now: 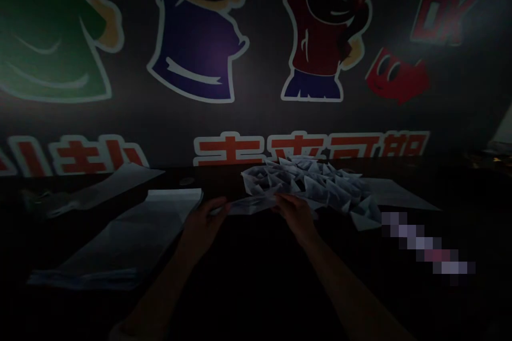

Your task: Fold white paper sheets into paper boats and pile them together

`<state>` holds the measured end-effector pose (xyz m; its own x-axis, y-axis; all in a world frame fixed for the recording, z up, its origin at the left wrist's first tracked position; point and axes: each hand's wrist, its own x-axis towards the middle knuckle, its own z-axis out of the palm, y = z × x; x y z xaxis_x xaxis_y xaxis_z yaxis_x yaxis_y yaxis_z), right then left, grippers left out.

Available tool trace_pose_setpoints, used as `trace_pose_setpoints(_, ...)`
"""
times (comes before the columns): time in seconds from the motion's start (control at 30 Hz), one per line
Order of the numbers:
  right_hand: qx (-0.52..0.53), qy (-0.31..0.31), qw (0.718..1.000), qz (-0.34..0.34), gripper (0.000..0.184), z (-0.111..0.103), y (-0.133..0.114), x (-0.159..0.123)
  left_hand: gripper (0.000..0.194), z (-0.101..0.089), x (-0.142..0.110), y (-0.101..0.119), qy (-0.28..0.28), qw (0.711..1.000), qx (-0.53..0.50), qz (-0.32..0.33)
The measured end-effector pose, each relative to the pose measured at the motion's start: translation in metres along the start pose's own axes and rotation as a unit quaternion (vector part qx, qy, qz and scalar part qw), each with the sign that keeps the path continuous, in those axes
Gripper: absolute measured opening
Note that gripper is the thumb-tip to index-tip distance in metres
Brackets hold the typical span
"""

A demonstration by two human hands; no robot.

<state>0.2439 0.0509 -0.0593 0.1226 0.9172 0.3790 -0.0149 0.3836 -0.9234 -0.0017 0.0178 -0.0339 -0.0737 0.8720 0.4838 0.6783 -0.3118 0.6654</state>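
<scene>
Squarely between the fingers (216, 205), folded paper (252, 205).

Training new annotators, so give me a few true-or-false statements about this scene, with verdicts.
1. The left hand and right hand both hold a folded paper. True.
2. The right hand wears a glove. False: it is bare.
3. The pile of paper folds sits in a box. False: it lies directly on the table.
4. A flat sheet lies left of the hands. True.
5. The wall shows cartoon figures. True.
</scene>
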Motion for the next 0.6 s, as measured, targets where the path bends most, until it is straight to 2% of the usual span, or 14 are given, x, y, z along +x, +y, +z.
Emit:
trace_pose_setpoints(0.1,-0.088,0.010,0.993,-0.080,0.027,0.001,0.003,-0.001,0.041,-0.002,0.001,-0.002,-0.007,0.999,0.034,-0.039)
trace_pose_setpoints(0.17,-0.148,-0.003,0.981,-0.129,0.020,0.004,0.003,-0.004,0.038,-0.003,0.002,-0.004,-0.017,0.996,0.081,-0.034)
trace_pose_setpoints(0.23,-0.212,-0.044,0.963,-0.160,0.016,0.009,0.002,-0.009,0.036,-0.001,0.002,-0.007,-0.036,0.991,0.126,-0.011)
trace_pose_setpoints(0.37,-0.257,-0.137,0.939,-0.184,0.017,0.021,-0.003,-0.023,0.038,0.003,0.000,-0.013,-0.093,0.978,0.187,0.025)
trace_pose_setpoints(0.43,-0.238,-0.165,0.938,-0.191,0.029,0.025,-0.005,-0.029,0.039,0.002,0.000,-0.016,-0.116,0.972,0.202,0.028)
trace_pose_setpoints(0.5,-0.228,-0.198,0.932,-0.201,0.035,0.026,-0.007,-0.031,0.039,0.002,0.001,-0.018,-0.119,0.969,0.213,0.020)
trace_pose_setpoints(0.6,-0.265,-0.248,0.909,-0.204,0.026,0.022,-0.008,-0.028,0.037,0.002,0.002,-0.018,-0.106,0.971,0.214,-0.002)
